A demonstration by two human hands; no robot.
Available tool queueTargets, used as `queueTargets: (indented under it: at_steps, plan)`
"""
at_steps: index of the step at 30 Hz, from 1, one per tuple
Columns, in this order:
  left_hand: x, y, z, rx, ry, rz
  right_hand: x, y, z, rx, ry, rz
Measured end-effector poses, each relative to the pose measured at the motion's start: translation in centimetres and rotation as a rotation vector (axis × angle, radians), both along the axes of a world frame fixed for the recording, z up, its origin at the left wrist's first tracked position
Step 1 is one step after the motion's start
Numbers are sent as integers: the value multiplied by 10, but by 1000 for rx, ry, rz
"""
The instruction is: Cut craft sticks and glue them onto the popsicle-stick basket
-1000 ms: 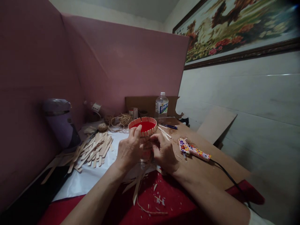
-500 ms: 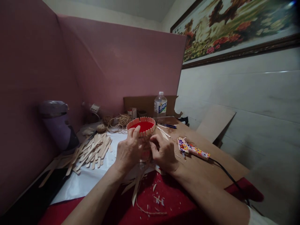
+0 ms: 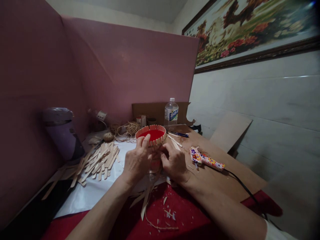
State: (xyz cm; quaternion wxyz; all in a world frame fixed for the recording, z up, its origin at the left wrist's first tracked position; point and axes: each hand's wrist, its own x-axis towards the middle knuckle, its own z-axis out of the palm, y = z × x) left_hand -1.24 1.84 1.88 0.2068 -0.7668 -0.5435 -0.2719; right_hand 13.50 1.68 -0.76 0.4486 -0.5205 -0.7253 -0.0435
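Observation:
A round container (image 3: pixel 157 144) with a red inside and a ring of wooden sticks around its rim stands upright between my hands. My left hand (image 3: pixel 138 160) grips its left side, with the thumb at the rim and the fingers partly hidden behind it. On the right side, my right hand (image 3: pixel 174 162) is closed, thumb and index finger pinched together near the sticks; anything between the fingertips is too small to make out. A length of twine (image 3: pixel 160 228) lies on the red cloth below.
Many loose wooden sticks (image 3: pixel 102 160) lie on white cloth at the left. A flower-patterned glue gun (image 3: pixel 206 161) with a cord rests on brown board at the right. Behind are a clear bottle (image 3: pixel 171 113), twine (image 3: pixel 131 128) and a blue pen-like tool (image 3: pixel 181 134). A purple container (image 3: pixel 63 136) stands far left.
My right thumb and fingers have shifted slightly against the container's side. My left hand keeps nearly the same grip.

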Motion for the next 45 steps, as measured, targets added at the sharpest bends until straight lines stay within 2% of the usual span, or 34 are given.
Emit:
queueTargets:
  at_steps: [33, 39, 45]
  plan:
    - [-2, -2, 2, -77, -27, -42, -2, 3, 0, -12, -16, -38]
    - [-2, -2, 3, -86, -72, -86, -1, 4, -1, -24, -29, -60]
    - [-7, -3, 9, -117, -222, -224, 0, 5, -1, -27, -19, -41]
